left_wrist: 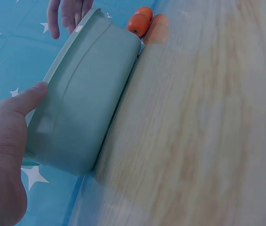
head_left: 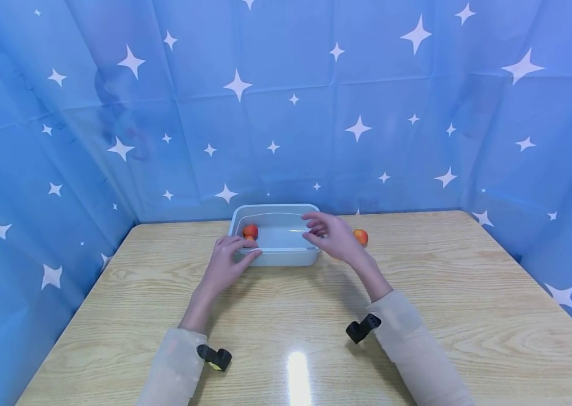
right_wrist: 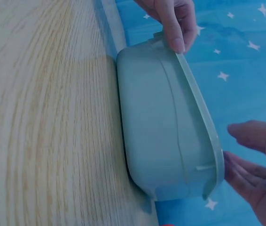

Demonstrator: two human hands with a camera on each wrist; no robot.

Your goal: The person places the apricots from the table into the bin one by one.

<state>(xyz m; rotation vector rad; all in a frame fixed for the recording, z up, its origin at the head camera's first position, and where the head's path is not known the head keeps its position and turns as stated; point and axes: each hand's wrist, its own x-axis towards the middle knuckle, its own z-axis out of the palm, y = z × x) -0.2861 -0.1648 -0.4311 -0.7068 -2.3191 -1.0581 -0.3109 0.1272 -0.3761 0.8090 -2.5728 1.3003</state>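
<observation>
A pale grey-green plastic basin point(head_left: 286, 257) stands at the far edge of the wooden table. My left hand point(head_left: 227, 259) is at its front left rim, thumb on the outer side and fingers reaching over the edge; in the left wrist view the thumb point(left_wrist: 32, 98) lies against the rim. Inside the basin, close to those fingers, is a red fruit point(head_left: 250, 230), with an orange patch below it partly hidden by the hand. My right hand point(head_left: 334, 237) hovers by the right rim, fingers loosely bent and apart, with nothing between them. Behind it sits a red-yellow fruit point(head_left: 360, 236).
The left wrist view shows two round orange-red fruits point(left_wrist: 138, 25) on the table just beyond the basin's right end. A blue curtain with white stars point(head_left: 286, 124) hangs right behind the table and along both sides. The wooden tabletop point(head_left: 276, 316) stretches in front.
</observation>
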